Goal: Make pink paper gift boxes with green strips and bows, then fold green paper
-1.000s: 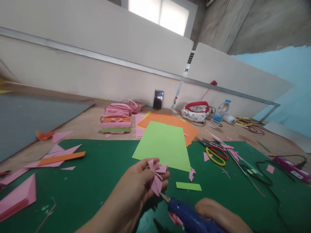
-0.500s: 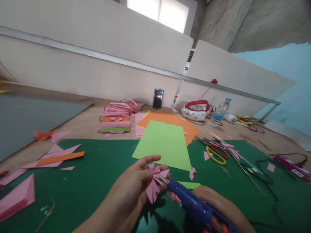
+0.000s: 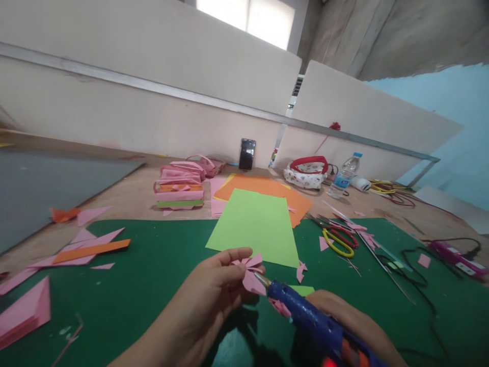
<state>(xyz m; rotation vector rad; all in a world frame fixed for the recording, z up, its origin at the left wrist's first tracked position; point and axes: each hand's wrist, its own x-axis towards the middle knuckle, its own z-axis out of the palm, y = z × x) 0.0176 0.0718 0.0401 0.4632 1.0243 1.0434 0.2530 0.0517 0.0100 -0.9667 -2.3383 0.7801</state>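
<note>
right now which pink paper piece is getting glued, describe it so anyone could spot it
On the green cutting mat, just below the lime green sheet, the left hand pinches a pink fan-folded flower. Unlike the flat pink scraps, the blue glue gun nozzle touches it.

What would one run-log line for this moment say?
left hand: pinches pink folded paper flower | right hand: grips blue glue gun | nozzle: at flower | surface: green cutting mat

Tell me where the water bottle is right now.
The water bottle stands at the far right of the desk in the head view, between the red-rimmed pouch and the white partition behind it.
</note>
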